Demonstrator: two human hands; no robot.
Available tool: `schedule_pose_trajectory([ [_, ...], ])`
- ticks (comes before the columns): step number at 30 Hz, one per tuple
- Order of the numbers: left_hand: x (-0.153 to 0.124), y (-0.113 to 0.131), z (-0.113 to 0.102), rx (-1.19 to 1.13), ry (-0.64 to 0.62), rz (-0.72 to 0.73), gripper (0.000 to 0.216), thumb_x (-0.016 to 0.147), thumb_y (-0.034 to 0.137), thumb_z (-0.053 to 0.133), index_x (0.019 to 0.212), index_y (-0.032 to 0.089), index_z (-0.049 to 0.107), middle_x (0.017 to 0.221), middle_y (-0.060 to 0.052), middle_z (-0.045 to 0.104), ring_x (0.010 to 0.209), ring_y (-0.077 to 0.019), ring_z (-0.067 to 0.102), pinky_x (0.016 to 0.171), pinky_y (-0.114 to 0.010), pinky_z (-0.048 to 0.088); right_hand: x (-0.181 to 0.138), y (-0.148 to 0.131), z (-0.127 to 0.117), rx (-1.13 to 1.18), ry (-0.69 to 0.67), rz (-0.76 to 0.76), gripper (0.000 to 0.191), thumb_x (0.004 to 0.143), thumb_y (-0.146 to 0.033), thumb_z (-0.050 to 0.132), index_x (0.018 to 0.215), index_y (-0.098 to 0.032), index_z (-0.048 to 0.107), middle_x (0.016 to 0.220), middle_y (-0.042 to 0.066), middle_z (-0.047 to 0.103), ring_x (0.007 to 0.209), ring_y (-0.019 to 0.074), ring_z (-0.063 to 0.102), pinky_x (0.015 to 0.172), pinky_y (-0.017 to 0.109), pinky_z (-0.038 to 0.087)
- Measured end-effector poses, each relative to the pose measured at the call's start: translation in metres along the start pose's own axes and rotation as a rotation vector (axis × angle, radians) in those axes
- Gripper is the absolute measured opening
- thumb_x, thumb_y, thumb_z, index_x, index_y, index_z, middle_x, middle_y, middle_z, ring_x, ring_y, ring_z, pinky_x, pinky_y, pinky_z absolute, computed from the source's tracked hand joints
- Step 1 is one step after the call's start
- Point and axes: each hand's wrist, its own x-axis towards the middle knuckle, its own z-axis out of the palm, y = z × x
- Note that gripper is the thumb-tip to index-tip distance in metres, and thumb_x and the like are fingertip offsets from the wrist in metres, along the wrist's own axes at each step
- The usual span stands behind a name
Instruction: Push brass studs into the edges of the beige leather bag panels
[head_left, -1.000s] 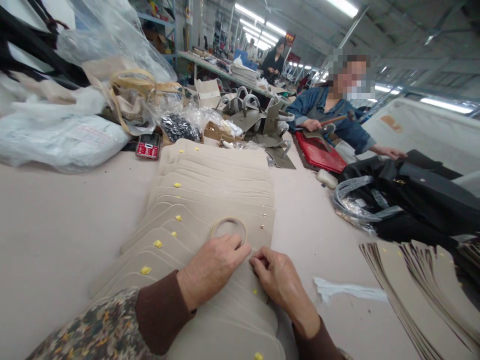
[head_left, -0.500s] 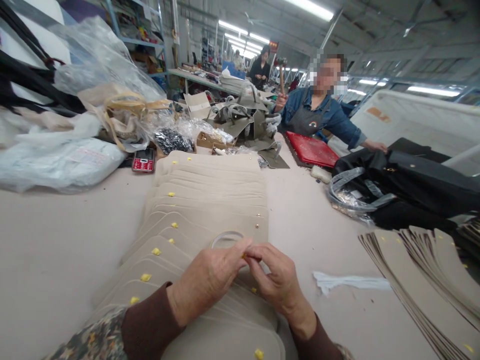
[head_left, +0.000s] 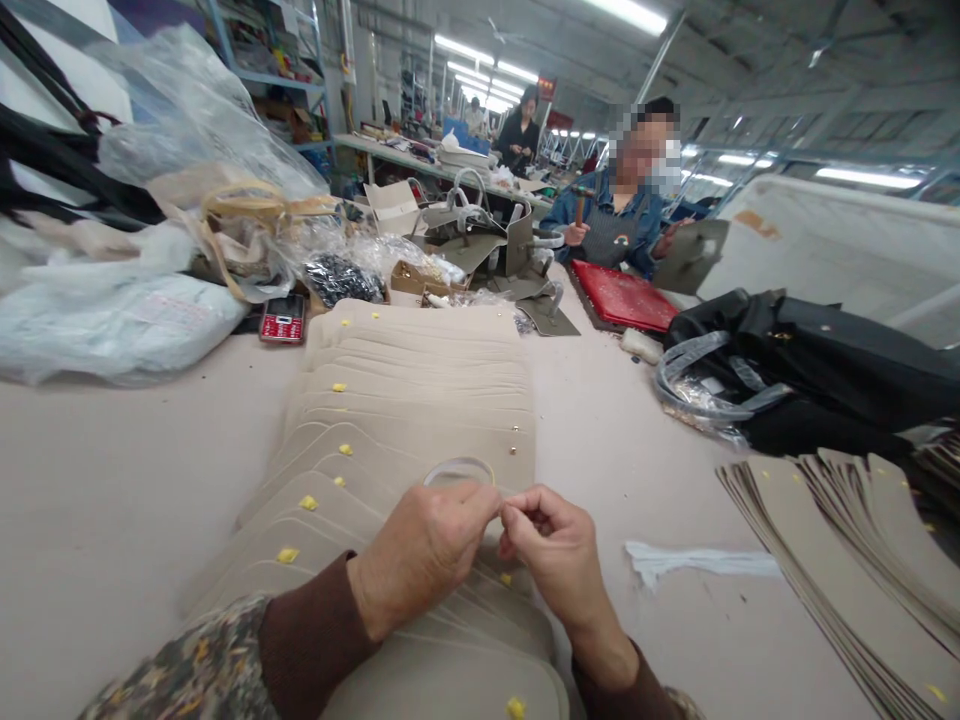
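My left hand (head_left: pixel 431 535) is closed round a thin roll of tape (head_left: pixel 459 467); the upper rim of the ring shows above the fingers, with a yellowish edge. Thumb and forefinger of my right hand (head_left: pixel 559 550) are pinched together, touching or almost touching the left fingertips. Whatever lies between those fingertips is too small to make out. Beneath both hands, beige flat panels (head_left: pixel 420 385) with rounded corners overlap in a long fanned row. Small yellow tabs, one of them a yellow tab (head_left: pixel 308 503), sit on several panels, and a metal stud (head_left: pixel 513 451) shows near the right edge.
More beige strips (head_left: pixel 810 540) lie fanned at the right, near a white cloth strip (head_left: pixel 701 562). Behind them are black bags (head_left: pixel 847 370). A red phone (head_left: pixel 283 320) and plastic-wrapped bundles (head_left: pixel 120 310) lie left. Across the table, a co-worker holds a hammer (head_left: pixel 580 205) by a red pad (head_left: pixel 622 295).
My right hand has shifted slightly right and its fingers have curled more. The yellow bit between my fingertips no longer shows. The co-worker has lowered the hammer and lifted the other hand off the black bag.
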Motion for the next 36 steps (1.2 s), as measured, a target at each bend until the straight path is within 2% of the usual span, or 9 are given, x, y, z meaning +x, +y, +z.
schedule_pose_trajectory([
  [3,0.005,0.003,0.000,0.035,0.015,0.046,0.020,0.093,0.009,0.036,0.082,0.020,0.048,0.069,0.002,0.052,0.058,-0.0142,0.048,0.053,-0.026,0.033,0.011,0.012,-0.012,0.193,0.071,0.224,0.023,0.073,-0.037,0.070,0.069,-0.016,0.063,0.049,-0.002,0.061,0.042,0.0116,0.056,0.045,0.022,0.048],
  [6,0.010,-0.006,0.004,0.201,-0.087,-0.046,0.016,0.093,0.011,0.043,0.082,0.019,0.050,0.072,0.000,0.055,0.065,-0.0168,0.051,0.058,-0.028,0.038,0.018,0.022,-0.027,0.212,0.084,0.313,0.032,0.066,-0.044,0.077,0.073,-0.014,0.067,0.054,-0.001,0.065,0.045,0.0120,0.059,0.048,0.023,0.052],
  [11,0.015,-0.024,0.013,0.356,-0.307,-0.162,0.011,0.090,0.009,0.048,0.086,0.017,0.054,0.090,-0.006,0.061,0.082,-0.0233,0.052,0.075,-0.036,0.044,0.019,0.033,-0.036,0.156,0.025,0.346,0.039,0.064,-0.049,0.079,0.075,-0.013,0.070,0.057,0.001,0.067,0.048,0.0109,0.060,0.051,0.022,0.052],
  [17,0.008,-0.021,0.010,0.247,-0.405,-0.207,0.017,0.087,0.003,0.042,0.087,0.017,0.052,0.086,-0.005,0.058,0.077,-0.0218,0.049,0.074,-0.038,0.043,0.023,0.038,-0.035,0.086,-0.059,0.389,0.041,0.066,-0.052,0.076,0.071,-0.013,0.066,0.055,0.000,0.064,0.044,0.0110,0.059,0.048,0.022,0.050],
  [21,0.001,-0.020,0.010,0.193,-0.447,-0.180,0.019,0.085,0.001,0.042,0.088,0.018,0.050,0.088,-0.005,0.058,0.080,-0.0223,0.049,0.072,-0.036,0.042,0.019,0.034,-0.039,-0.041,-0.181,0.390,0.034,0.073,-0.047,0.070,0.070,-0.014,0.065,0.054,0.000,0.062,0.046,0.0108,0.057,0.048,0.021,0.048],
  [24,-0.001,-0.020,0.012,0.200,-0.458,-0.140,0.017,0.085,0.003,0.043,0.089,0.018,0.049,0.088,-0.005,0.057,0.081,-0.0229,0.049,0.072,-0.037,0.042,0.013,0.030,-0.038,-0.189,-0.257,0.340,0.028,0.080,-0.041,0.063,0.073,-0.014,0.066,0.053,-0.001,0.060,0.047,0.0106,0.054,0.047,0.020,0.044],
  [27,-0.001,-0.020,0.012,0.199,-0.453,-0.125,0.015,0.087,0.005,0.043,0.089,0.019,0.048,0.087,-0.005,0.056,0.079,-0.0232,0.050,0.071,-0.037,0.042,0.008,0.026,-0.035,-0.382,-0.289,0.200,0.024,0.084,-0.034,0.058,0.073,-0.015,0.068,0.054,0.000,0.061,0.049,0.0114,0.053,0.048,0.021,0.040],
  [33,-0.002,-0.021,0.012,0.186,-0.429,-0.130,0.014,0.088,0.006,0.043,0.089,0.019,0.048,0.087,-0.004,0.056,0.079,-0.0231,0.050,0.071,-0.037,0.042,0.004,0.024,-0.026,-0.620,-0.278,-0.075,0.020,0.086,-0.024,0.053,0.073,-0.017,0.067,0.063,0.001,0.066,0.056,0.0131,0.059,0.057,0.023,0.041],
  [36,-0.002,-0.021,0.013,0.181,-0.431,-0.131,0.015,0.087,0.005,0.043,0.089,0.019,0.048,0.087,-0.004,0.056,0.080,-0.0232,0.050,0.072,-0.037,0.042,0.003,0.027,-0.022,-0.684,-0.253,-0.136,0.022,0.087,-0.022,0.050,0.075,-0.018,0.068,0.069,0.003,0.068,0.064,0.0156,0.063,0.063,0.025,0.044],
])
